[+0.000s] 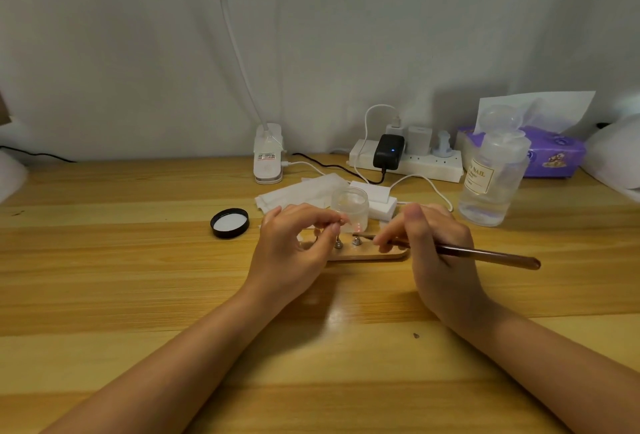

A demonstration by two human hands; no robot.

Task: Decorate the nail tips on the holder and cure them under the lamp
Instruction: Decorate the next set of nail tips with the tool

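Brush (460,252), slim brown, gripped by right hand (440,253), lies crosswise, tip pointing left over oblong wooden holder (374,255) mid-desk (138,278); left hand (294,246) pinches a small blurred piece.

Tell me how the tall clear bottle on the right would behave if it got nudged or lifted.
The clear bottle stands tall with a bulky dome cap, so a push near the top could probably tip it. It looks only partly filled with clear liquid, so it is likely light, and the contents would slosh. Its smooth plastic-looking wall may feel a little slippery.
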